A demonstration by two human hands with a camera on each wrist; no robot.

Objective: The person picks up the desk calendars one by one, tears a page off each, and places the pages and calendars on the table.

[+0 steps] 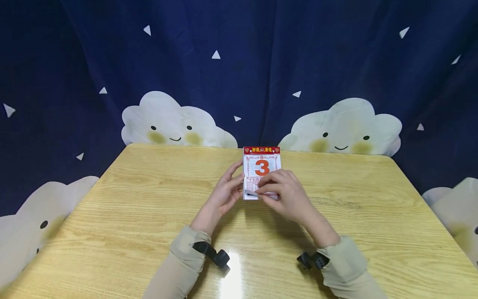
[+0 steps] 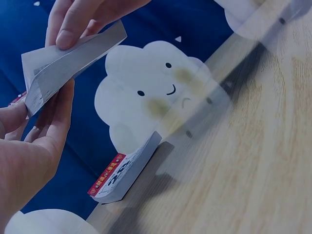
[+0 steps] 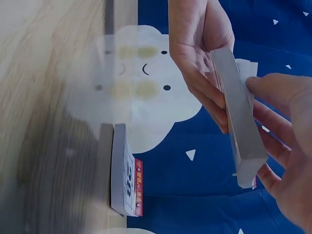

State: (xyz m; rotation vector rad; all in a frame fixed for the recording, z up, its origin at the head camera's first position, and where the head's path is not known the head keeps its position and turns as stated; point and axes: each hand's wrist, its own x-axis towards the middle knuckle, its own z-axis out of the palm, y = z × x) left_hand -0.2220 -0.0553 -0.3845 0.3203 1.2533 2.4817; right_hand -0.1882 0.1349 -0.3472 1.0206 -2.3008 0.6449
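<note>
A tear-off calendar pad (image 1: 262, 167) with a red header and a big red 3 is held up above the table. My left hand (image 1: 224, 193) grips its left edge, thumb in front and fingers behind. At the pad's lower part, my right hand (image 1: 285, 193) pinches a page whose lower left corner is lifted. From the right wrist, the pad's thick grey side (image 3: 239, 117) shows, with the right thumb on a raised white sheet (image 3: 248, 69). How many sheets are pinched, I cannot tell.
Another calendar pad (image 2: 127, 170), marked 28, sits on the wooden table (image 1: 149, 199) near its far edge in both wrist views; the head view does not show it. A dark blue curtain (image 1: 239, 25) with white clouds hangs behind.
</note>
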